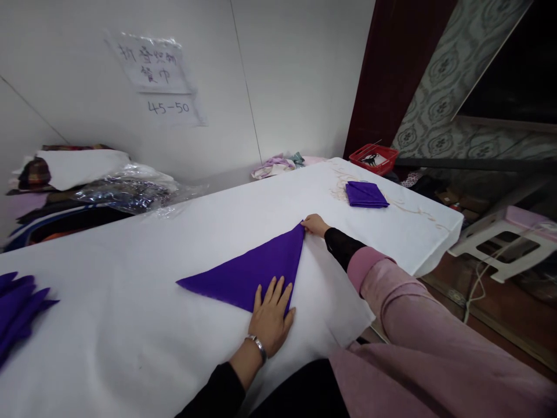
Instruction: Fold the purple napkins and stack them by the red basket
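Note:
A purple cloth napkin (252, 273), folded into a triangle, lies flat on the white table (130, 325). My left hand (270, 316) rests flat on the napkin's near corner with fingers stretched out; a bracelet is on that wrist. My right hand (314, 224) pinches the napkin's far corner against the table, fingers closed on the tip. My right arm wears a pink sleeve over a black cuff.
A stack of folded purple napkins (365, 194) sits at the table's far right. More purple cloth (20, 307) lies at the left edge. Bagged fabrics (108, 188) pile by the wall, a red basket (373, 158) beyond, a white plastic stool (505, 238) right.

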`<state>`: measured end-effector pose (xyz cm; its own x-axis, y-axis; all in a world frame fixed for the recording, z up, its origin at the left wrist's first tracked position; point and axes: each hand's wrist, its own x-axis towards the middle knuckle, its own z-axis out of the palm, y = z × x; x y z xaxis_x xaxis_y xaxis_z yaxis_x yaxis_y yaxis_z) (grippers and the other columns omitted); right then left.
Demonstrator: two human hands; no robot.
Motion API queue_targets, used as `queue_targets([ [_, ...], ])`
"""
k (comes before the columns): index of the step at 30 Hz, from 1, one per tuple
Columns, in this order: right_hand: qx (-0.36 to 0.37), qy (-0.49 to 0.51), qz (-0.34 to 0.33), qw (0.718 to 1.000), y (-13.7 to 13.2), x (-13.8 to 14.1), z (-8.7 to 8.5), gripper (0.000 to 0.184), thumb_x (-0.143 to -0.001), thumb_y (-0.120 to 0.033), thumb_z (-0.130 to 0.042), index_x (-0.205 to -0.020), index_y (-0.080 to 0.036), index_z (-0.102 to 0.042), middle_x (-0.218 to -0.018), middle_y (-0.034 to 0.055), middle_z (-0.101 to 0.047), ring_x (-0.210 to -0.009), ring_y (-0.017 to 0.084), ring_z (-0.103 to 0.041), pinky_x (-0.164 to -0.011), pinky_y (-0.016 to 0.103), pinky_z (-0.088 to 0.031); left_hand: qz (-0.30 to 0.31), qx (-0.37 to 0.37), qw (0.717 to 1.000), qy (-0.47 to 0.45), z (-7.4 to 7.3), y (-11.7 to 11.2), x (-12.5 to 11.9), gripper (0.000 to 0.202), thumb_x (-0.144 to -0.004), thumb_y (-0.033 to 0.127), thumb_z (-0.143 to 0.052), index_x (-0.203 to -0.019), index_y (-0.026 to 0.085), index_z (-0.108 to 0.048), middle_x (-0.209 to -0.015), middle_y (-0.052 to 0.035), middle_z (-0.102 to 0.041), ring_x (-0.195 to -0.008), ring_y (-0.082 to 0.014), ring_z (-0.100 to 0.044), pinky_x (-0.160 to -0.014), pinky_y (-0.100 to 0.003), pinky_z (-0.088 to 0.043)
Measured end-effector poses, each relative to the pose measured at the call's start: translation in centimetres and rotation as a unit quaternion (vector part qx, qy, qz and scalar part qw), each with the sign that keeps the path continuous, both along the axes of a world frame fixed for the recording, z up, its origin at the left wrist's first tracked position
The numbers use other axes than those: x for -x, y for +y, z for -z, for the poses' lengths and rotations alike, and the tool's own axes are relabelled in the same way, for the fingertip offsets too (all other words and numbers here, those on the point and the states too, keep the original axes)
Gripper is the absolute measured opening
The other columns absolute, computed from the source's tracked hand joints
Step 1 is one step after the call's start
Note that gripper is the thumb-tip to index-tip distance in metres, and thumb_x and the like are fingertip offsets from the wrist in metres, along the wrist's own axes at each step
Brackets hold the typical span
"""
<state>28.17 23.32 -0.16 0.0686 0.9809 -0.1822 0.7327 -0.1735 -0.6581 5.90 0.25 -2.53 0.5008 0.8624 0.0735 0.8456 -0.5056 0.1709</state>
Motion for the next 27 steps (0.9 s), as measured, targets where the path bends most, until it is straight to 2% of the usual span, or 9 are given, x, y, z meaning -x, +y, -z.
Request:
queue_targets([
  [3,0.002,-0.053,-0.018,0.998,0.2,-0.2,-0.2,0.018,-0.080,-0.024,-0.057,-0.069,-0.013,-0.067,-0.064,0.0060,-0.068,-0.054,0.013,-0.061,-0.053,0.020,-0.044,-0.003,-0.030,0.999,0.012,0.2,-0.1,-0.1,0.051,-0.089,0.033,-0.036,-0.140,0.024,-0.034,-0.149,-0.0073,-0.032,-0.137,-0.0281,-0.025,-0.108,-0.058,-0.022],
  [6,-0.014,-0.109,-0.030,0.994,0.0,-0.4,-0.3,0.016,-0.077,-0.024,-0.060,-0.068,-0.012,-0.067,-0.072,0.0096,-0.069,-0.073,0.019,-0.065,-0.063,0.022,-0.045,-0.009,-0.049,0.998,0.025,0.4,-0.2,-0.1,0.050,-0.089,0.032,-0.037,-0.139,0.024,-0.036,-0.148,-0.0066,-0.033,-0.137,-0.0275,-0.025,-0.108,-0.057,-0.023],
  [9,-0.048,-0.148,-0.031,0.987,-0.4,-0.4,-0.3,0.016,-0.078,-0.028,-0.060,-0.079,-0.014,-0.067,-0.092,0.0118,-0.069,-0.092,0.023,-0.062,-0.072,0.026,-0.044,-0.007,-0.049,0.998,0.034,0.3,-0.3,-0.2,0.050,-0.089,0.033,-0.036,-0.138,0.023,-0.037,-0.148,-0.0073,-0.033,-0.137,-0.0279,-0.026,-0.107,-0.058,-0.024],
  [12,-0.089,-0.166,-0.038,0.981,-1.2,-0.4,-0.6,0.020,-0.084,-0.030,-0.055,-0.090,-0.014,-0.065,-0.100,0.0131,-0.067,-0.097,0.025,-0.060,-0.078,0.031,-0.044,-0.007,-0.041,0.998,0.038,0.1,-0.3,-0.3,0.050,-0.089,0.034,-0.036,-0.138,0.023,-0.037,-0.148,-0.0076,-0.033,-0.137,-0.0280,-0.026,-0.107,-0.058,-0.024],
  [16,-0.165,-0.161,-0.085,0.969,-3.8,0.5,-1.0,0.027,-0.092,-0.030,-0.043,-0.107,-0.017,-0.060,-0.115,0.0110,-0.062,-0.109,0.021,-0.053,-0.093,0.032,-0.039,-0.010,-0.033,0.999,0.038,0.1,-0.3,-0.3,0.050,-0.089,0.034,-0.036,-0.138,0.022,-0.037,-0.148,-0.0073,-0.033,-0.138,-0.0277,-0.025,-0.107,-0.058,-0.024],
  [18,-0.214,-0.137,-0.150,0.955,-6.3,1.4,-0.7,0.031,-0.094,-0.033,-0.040,-0.114,-0.018,-0.058,-0.121,0.0091,-0.059,-0.115,0.018,-0.050,-0.100,0.031,-0.035,-0.010,-0.034,0.999,0.034,0.2,-0.3,-0.3,0.050,-0.089,0.034,-0.036,-0.137,0.022,-0.038,-0.148,-0.0075,-0.033,-0.137,-0.0279,-0.025,-0.107,-0.058,-0.024],
  [21,-0.278,-0.086,-0.332,0.897,-10.7,3.0,0.1,0.043,-0.093,-0.041,-0.041,-0.128,-0.018,-0.050,-0.135,0.0112,-0.050,-0.130,0.021,-0.036,-0.108,0.040,-0.025,-0.011,-0.039,0.999,0.026,0.5,-0.2,-0.3,0.049,-0.089,0.034,-0.038,-0.137,0.022,-0.039,-0.147,-0.0083,-0.036,-0.137,-0.0285,-0.026,-0.107,-0.058,-0.023],
  [24,-0.237,-0.089,-0.458,0.852,-13.7,3.9,0.8,0.063,-0.090,-0.053,-0.040,-0.142,-0.017,-0.033,-0.149,0.0119,-0.029,-0.140,0.022,-0.017,-0.112,0.044,-0.013,-0.012,-0.039,0.999,0.025,0.6,-0.1,-0.4,0.048,-0.089,0.033,-0.038,-0.135,0.021,-0.042,-0.144,-0.0091,-0.040,-0.137,-0.0291,-0.026,-0.107,-0.058,-0.022],
  [27,-0.179,-0.110,-0.488,0.847,-13.6,3.8,1.0,0.071,-0.090,-0.058,-0.034,-0.146,-0.016,-0.022,-0.152,0.0130,-0.019,-0.141,0.023,-0.010,-0.113,0.044,-0.007,-0.014,-0.035,0.999,0.032,0.5,-0.2,-0.4,0.048,-0.088,0.031,-0.038,-0.135,0.020,-0.042,-0.144,-0.0095,-0.040,-0.137,-0.0291,-0.025,-0.107,-0.058,-0.022],
])
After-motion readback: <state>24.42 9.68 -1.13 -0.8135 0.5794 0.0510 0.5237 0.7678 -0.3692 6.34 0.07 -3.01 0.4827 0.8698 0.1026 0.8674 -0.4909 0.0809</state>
